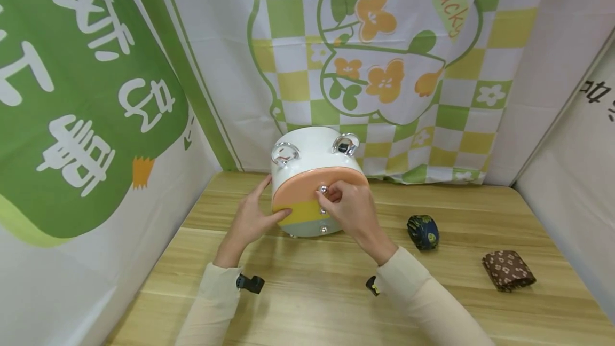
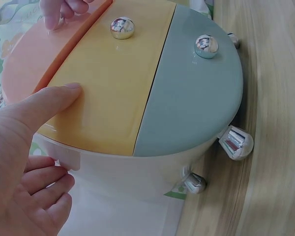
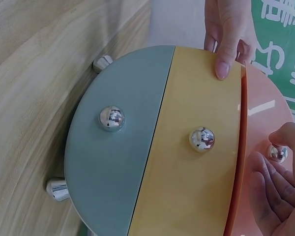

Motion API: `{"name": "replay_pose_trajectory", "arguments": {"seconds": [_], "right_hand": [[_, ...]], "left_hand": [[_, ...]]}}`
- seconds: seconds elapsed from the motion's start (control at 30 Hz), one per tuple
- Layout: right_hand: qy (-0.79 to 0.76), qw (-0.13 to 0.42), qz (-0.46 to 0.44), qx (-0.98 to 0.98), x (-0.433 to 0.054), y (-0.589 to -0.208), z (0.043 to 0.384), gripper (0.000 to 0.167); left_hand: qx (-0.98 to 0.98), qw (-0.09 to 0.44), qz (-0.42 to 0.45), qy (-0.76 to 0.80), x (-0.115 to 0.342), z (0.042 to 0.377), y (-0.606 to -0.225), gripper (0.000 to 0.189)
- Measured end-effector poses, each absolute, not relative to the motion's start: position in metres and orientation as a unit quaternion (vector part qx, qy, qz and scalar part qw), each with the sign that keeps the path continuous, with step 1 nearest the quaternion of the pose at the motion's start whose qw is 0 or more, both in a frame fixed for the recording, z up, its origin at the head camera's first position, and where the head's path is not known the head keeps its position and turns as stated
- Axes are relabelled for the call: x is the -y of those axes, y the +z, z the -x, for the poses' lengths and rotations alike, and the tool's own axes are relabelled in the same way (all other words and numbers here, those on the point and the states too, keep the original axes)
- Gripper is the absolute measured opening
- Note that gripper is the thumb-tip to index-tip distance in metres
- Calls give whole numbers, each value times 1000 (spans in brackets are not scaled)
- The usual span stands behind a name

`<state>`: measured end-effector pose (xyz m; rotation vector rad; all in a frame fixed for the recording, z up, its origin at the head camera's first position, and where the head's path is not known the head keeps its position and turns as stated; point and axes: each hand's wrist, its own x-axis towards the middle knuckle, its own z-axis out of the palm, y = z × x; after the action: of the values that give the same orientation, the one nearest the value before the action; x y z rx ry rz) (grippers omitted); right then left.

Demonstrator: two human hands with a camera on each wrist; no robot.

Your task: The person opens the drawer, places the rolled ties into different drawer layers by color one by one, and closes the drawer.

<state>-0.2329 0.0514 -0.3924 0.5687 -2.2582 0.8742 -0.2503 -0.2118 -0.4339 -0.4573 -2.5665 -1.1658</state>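
A small white drawer cabinet [image 1: 312, 146] with an oval front stands on the table, with two silver rings on top and silver feet below. Its front has a coral top drawer [image 1: 298, 188], a yellow drawer [image 2: 118, 83] and a grey-green drawer [image 2: 196, 98], each with a silver knob. The coral drawer sits slightly forward of the yellow one. With thumb and fingers my right hand [image 1: 353, 210] pinches the coral drawer's knob [image 3: 277, 153]. My left hand [image 1: 250, 218] grips the cabinet's side, its thumb on the yellow front and fingers along the white wall.
To the right on the wooden table [image 1: 307, 303] lie a dark blue patterned cloth roll [image 1: 423, 232] and a folded brown flowered cloth [image 1: 508, 270]. Behind the cabinet hangs a green-and-yellow checked curtain [image 1: 461, 122]; a green printed sheet [image 1: 120, 138] rises at the left.
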Motion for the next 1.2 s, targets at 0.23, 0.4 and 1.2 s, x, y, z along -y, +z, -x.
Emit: {"name": "replay_pose_trajectory", "arguments": {"seconds": [0.23,0.4,1.2], "right_hand": [[335,325,-220,856,-51,-393,235,26],[334,324,-222,857,-51,-395,238,26],[317,258,-215,887,-64,-423,226,25]], "left_hand": [[892,143,159,-399,212,250,-434,102],[893,137,156,-399,211,248,-433,103],[898,119,150,-397,211,250,-431,105]]}}
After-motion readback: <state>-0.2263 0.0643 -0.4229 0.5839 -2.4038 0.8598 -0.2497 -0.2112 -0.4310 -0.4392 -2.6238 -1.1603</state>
